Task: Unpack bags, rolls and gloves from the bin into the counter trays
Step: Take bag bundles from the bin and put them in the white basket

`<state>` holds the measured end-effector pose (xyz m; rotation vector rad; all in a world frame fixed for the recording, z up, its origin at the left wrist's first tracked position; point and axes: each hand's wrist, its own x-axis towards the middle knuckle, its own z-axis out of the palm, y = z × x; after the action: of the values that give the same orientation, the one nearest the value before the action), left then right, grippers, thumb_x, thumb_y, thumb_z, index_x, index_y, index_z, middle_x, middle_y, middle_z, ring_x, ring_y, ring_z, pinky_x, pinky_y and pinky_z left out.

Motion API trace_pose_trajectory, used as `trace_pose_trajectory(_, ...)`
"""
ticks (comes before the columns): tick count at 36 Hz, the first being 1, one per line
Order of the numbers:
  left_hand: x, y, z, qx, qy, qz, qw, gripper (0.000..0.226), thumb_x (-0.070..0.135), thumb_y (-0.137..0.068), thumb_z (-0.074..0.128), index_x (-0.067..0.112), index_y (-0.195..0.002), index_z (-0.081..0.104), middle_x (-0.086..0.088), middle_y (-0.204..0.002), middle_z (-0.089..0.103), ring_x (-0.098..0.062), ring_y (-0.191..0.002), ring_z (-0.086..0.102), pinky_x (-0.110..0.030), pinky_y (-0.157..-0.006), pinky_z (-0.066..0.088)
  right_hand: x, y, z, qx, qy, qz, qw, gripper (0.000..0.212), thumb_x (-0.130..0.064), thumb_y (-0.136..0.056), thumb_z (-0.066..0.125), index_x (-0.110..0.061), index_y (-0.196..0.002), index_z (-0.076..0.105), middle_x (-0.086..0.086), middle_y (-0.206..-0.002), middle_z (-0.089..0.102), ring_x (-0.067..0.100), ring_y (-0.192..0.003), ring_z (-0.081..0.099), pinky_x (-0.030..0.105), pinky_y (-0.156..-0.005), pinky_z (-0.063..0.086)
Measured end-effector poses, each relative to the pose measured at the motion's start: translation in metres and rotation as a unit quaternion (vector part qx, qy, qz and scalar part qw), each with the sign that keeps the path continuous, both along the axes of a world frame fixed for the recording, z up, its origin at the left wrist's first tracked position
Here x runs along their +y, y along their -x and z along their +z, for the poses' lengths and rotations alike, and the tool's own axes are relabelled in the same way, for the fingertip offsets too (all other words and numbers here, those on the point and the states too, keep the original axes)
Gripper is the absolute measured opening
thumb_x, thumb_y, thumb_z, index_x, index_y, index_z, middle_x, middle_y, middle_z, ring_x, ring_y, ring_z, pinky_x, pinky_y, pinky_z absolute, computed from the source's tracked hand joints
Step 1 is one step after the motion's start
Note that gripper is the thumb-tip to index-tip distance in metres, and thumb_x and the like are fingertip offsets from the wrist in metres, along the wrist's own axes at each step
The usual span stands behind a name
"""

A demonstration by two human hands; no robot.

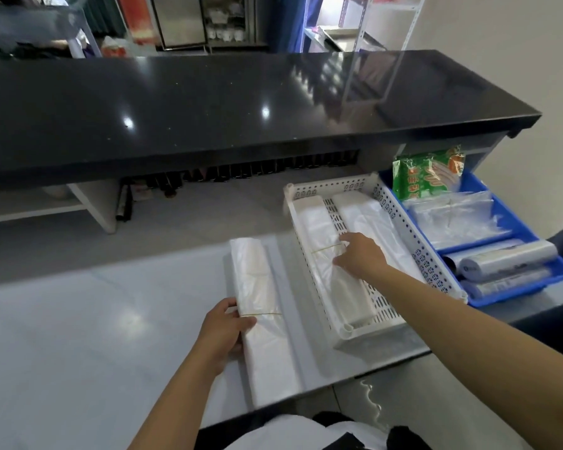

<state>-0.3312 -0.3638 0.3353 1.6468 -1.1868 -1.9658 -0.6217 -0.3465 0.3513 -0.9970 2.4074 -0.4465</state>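
Observation:
A long bundle of white plastic bags [264,323], tied with a yellow rubber band, lies on the grey counter. My left hand [223,332] grips its left side near the band. A white perforated tray [416,258] to the right holds two more white bag bundles. My right hand [359,254] rests on the left bundle in the tray [322,254], fingers on the plastic beside its rubber band. The other bundle [371,222] lies along the tray's right side. A blue bin [517,219] at the far right holds clear bags [459,216], grey rolls [501,261] and a green packet [426,173].
A black glossy raised countertop [208,102] overhangs the back of the work surface, with dark bottles [241,173] lined beneath it. The grey counter [95,319] stretches left of the bundle. Its front edge runs close to my body.

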Motion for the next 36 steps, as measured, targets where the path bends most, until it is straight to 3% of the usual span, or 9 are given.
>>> trace_pose_trajectory(3,-0.002,-0.001,-0.002,0.018,-0.005,0.003,1.0,0.031,-0.005,-0.084,0.063,0.015,-0.108,0.062,-0.014,-0.099,0.073,-0.03,-0.08,0.071,-0.037,-0.065,0.057,0.001,-0.002,0.002,0.006,-0.014,-0.002,1.0,0.057,-0.022,-0.078,0.07,-0.027,-0.133,0.054,0.004,-0.119,0.066,0.025,-0.098,0.065,0.031,-0.08,0.053)
trace_pose_trajectory(7,-0.004,-0.005,-0.003,0.052,-0.004,0.01,0.999,0.034,-0.004,-0.085,0.064,0.016,-0.112,0.061,-0.01,-0.095,0.076,-0.033,-0.085,0.073,-0.044,-0.073,0.059,0.006,-0.013,0.014,0.074,-0.036,0.019,0.996,0.064,-0.025,-0.085,0.063,-0.028,-0.144,0.039,0.004,-0.135,0.054,0.028,-0.103,0.064,0.033,-0.077,0.05)
trace_pose_trajectory(10,-0.004,-0.01,0.0,0.08,0.008,0.016,0.997,0.035,-0.002,-0.086,0.065,0.018,-0.114,0.059,-0.007,-0.098,0.076,-0.03,-0.085,0.073,-0.041,-0.069,0.059,0.019,-0.032,0.032,0.089,0.049,0.018,0.995,0.06,-0.032,-0.09,0.061,-0.026,-0.145,0.037,0.002,-0.143,0.045,0.023,-0.112,0.058,0.034,-0.082,0.048)
trace_pose_trajectory(14,-0.006,-0.011,0.016,0.129,0.027,0.01,0.991,0.036,-0.001,-0.086,0.066,0.019,-0.115,0.059,-0.008,-0.102,0.076,-0.028,-0.087,0.073,-0.044,-0.072,0.059,0.051,-0.067,0.066,-0.061,0.212,-0.035,0.975,0.045,-0.033,-0.086,0.07,-0.03,-0.129,0.056,-0.008,-0.125,0.057,0.013,-0.103,0.061,0.034,-0.085,0.052)
trace_pose_trajectory(18,-0.007,-0.004,0.043,0.196,0.04,-0.019,0.98,0.038,0.003,-0.087,0.066,0.018,-0.121,0.058,-0.007,-0.104,0.076,-0.03,-0.094,0.072,-0.04,-0.067,0.058,0.086,-0.093,0.083,-0.293,0.209,-0.089,0.929,0.043,-0.026,-0.082,0.077,-0.03,-0.123,0.063,0.0,-0.12,0.065,0.014,-0.102,0.068,0.044,-0.089,0.057)
trace_pose_trajectory(22,-0.003,0.012,0.069,0.25,0.046,-0.064,0.965,0.039,0.004,-0.087,0.065,0.018,-0.123,0.058,-0.01,-0.108,0.074,-0.032,-0.098,0.071,-0.044,-0.071,0.058,0.107,-0.099,0.089,-0.409,0.205,-0.11,0.883,0.048,-0.021,-0.079,0.076,-0.024,-0.125,0.063,0.003,-0.114,0.071,0.02,-0.099,0.07,0.041,-0.084,0.058)
trace_pose_trajectory(26,0.006,0.029,0.085,0.264,0.052,-0.107,0.957,0.038,0.003,-0.087,0.064,0.019,-0.121,0.06,-0.012,-0.107,0.074,-0.031,-0.095,0.071,-0.046,-0.074,0.058,0.112,-0.087,0.106,-0.47,0.239,-0.094,0.844,0.04,-0.014,-0.081,0.07,-0.017,-0.121,0.066,0.014,-0.108,0.072,0.028,-0.089,0.069,0.043,-0.075,0.057)
trace_pose_trajectory(30,0.009,0.047,0.095,0.256,0.057,-0.133,0.956,0.041,0.006,-0.084,0.066,0.019,-0.122,0.06,-0.011,-0.11,0.074,-0.033,-0.098,0.071,-0.05,-0.079,0.057,0.11,-0.066,0.113,-0.474,0.26,-0.097,0.836,0.031,-0.005,-0.084,0.068,-0.016,-0.112,0.072,0.015,-0.099,0.07,0.024,-0.081,0.068,0.038,-0.066,0.059)
trace_pose_trajectory(36,0.009,0.087,0.104,0.256,0.072,-0.139,0.954,0.045,0.006,-0.081,0.067,0.018,-0.124,0.059,-0.012,-0.11,0.074,-0.03,-0.096,0.072,-0.045,-0.076,0.058,0.098,-0.031,0.114,-0.498,0.248,-0.08,0.827,0.036,-0.007,-0.081,0.071,-0.014,-0.116,0.07,0.02,-0.114,0.07,0.031,-0.093,0.066,0.055,-0.088,0.052)
